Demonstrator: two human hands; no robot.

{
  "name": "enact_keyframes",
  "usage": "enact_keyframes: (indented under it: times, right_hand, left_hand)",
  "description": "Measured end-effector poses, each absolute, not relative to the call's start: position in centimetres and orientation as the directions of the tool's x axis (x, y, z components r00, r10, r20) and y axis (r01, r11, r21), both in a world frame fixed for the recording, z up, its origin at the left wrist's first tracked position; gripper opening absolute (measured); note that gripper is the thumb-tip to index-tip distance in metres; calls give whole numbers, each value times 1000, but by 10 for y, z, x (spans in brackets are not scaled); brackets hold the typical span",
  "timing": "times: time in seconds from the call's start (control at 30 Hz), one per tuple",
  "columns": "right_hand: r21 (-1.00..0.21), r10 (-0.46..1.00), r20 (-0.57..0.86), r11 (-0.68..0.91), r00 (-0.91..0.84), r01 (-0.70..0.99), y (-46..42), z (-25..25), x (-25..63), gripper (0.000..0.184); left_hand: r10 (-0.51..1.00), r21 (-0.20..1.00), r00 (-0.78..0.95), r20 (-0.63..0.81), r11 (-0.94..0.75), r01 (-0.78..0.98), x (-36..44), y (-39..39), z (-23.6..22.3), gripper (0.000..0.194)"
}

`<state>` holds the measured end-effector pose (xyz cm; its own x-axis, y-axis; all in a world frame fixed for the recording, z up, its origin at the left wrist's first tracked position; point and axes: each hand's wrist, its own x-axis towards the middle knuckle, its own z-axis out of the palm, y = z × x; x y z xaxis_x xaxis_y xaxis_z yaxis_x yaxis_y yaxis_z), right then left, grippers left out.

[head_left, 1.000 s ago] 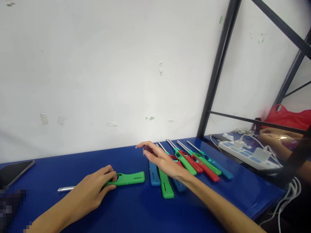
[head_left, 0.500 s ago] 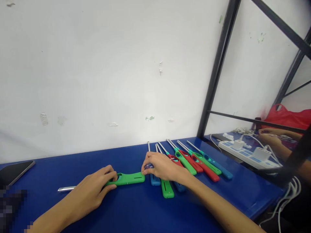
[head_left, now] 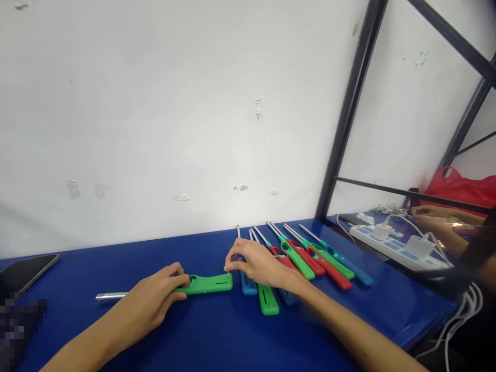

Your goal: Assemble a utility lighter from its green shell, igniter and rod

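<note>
A green long-nosed lighter [head_left: 211, 283] lies flat on the blue table, its silver nozzle pointing left. My left hand [head_left: 157, 292] is closed around its trigger end, pressing it against the tabletop. In my right hand [head_left: 251, 261] is a small screwdriver [head_left: 234, 257] with a dark, see-through handle, mostly covered by the fingers. Its thin tip meets the right end of the green lighter. Just beyond that end lies a blue lighter [head_left: 248, 285], and another green lighter [head_left: 268, 300] sits partly under my right hand.
Several more lighters, among them a red one [head_left: 329, 268] and a blue one [head_left: 358, 271], fan out to the right. A phone [head_left: 29, 274] lies at the left. Beyond a black metal frame [head_left: 351, 113] are a white power strip [head_left: 399, 248] and another person's arms [head_left: 436, 225].
My right hand has tipped the screwdriver more upright and raised slightly, so its thin tip now shows at the lighter's end. The left hand keeps its hold; the view has shifted a little.
</note>
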<state>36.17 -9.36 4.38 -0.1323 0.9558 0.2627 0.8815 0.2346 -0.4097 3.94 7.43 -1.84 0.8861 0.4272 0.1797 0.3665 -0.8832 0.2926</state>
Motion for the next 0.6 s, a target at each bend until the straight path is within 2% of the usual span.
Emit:
enact_keyframes:
  times: [0.13, 0.4, 0.6]
  right_hand:
    - [-434, 951, 285, 242, -123, 868, -100, 55, 357, 31]
    - [-463, 951, 133, 308, -278, 831, -105, 56, 338, 22]
    - [-433, 962, 154, 269, -224, 860, -111, 62, 333, 20]
  left_hand:
    - [442, 279, 875, 197, -881, 382, 41, 75, -26, 29]
    - [457, 281, 866, 204, -875, 395, 38, 68, -18, 27]
    - [417, 250, 879, 231, -899, 360, 37, 61, -8, 24]
